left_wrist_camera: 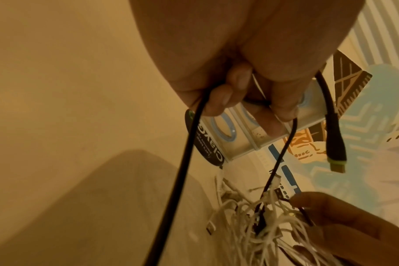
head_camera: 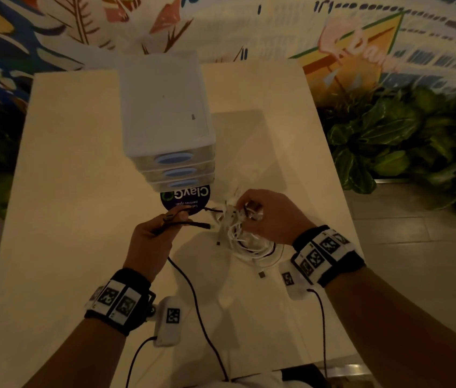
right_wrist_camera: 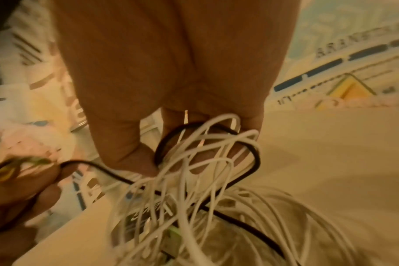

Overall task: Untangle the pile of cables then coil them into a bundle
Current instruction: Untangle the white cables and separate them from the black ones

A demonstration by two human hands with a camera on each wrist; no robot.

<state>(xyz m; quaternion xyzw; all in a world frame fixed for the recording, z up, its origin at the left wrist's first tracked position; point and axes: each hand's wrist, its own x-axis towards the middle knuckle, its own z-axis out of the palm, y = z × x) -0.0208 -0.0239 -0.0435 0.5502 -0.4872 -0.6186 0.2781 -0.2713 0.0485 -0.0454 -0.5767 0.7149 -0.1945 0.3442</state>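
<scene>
Left hand fingers curled round a black cable (green-tipped plug dangling), right hand gripping tangled white cables above the bench

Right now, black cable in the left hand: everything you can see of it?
The thin black round cable, rubbery-looking, is gripped by the curled fingers of the left hand. One end hangs free, with a black plug with a yellow-green tip. Another run leads into the tangle of white cables held by the right hand, looping among them.

Dim, warm yellowish light throughout; soft shadows, blurred wrist views, wide-angle bending at the edges.
</scene>
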